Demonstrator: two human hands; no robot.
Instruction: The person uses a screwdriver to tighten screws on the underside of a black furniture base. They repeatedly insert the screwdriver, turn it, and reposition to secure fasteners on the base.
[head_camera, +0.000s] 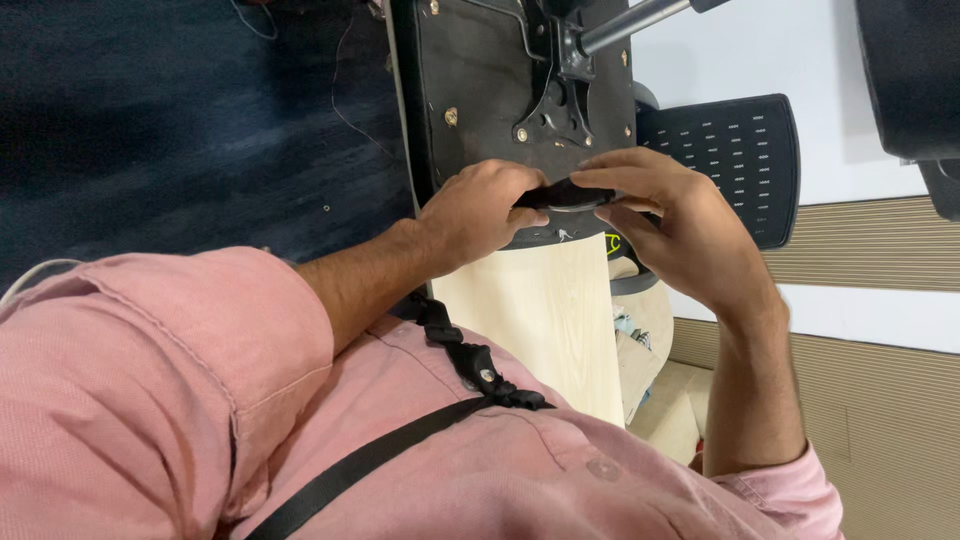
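Mid-frame, left hand (480, 210) and right hand (665, 215) both pinch a small black part (562, 194) against the upturned chair base (490, 90); fitting step underway. Next needs steady alignment, firm press.

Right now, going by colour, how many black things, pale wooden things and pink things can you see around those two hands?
Black: 4 – seat underside plate, perforated panel, small flat part pinched by left hand and right hand, chest strap
Pale wood: 1 – board
Pink: 1 – shirt
Total: 6
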